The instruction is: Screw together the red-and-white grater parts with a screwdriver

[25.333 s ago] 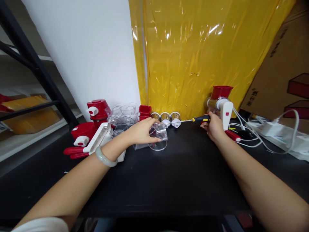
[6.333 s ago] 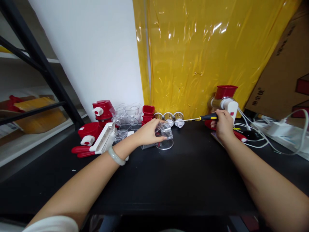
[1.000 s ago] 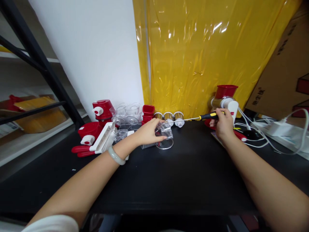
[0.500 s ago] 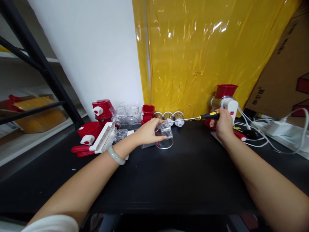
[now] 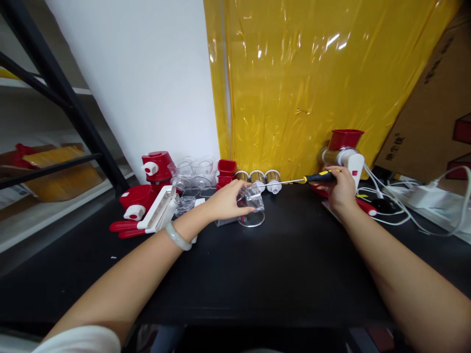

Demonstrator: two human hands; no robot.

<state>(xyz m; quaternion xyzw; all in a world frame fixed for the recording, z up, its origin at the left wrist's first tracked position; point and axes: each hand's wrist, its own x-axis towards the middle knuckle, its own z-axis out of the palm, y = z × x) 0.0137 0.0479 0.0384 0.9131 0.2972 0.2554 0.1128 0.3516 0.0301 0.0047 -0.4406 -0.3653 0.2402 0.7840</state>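
Observation:
My left hand (image 5: 224, 201) is closed over a clear plastic housing (image 5: 252, 206) that stands on the black table (image 5: 257, 274). My right hand (image 5: 340, 189) grips the black and yellow handle of a screwdriver (image 5: 316, 178). Its thin shaft runs left towards the clear housing. Just behind my right hand stands a red and white rotary grater (image 5: 344, 152) with a red hopper on top.
Three metal drum blades (image 5: 257, 178) line the yellow plastic sheet (image 5: 312, 83). Red and white grater parts (image 5: 147, 201) and clear cups (image 5: 193, 171) lie at the left. White cables and a power strip (image 5: 423, 201) sit at the right. A cardboard box (image 5: 434, 108) leans behind.
My right hand has turned slightly on the screwdriver handle, staying in place. My left hand and the clear housing have not moved.

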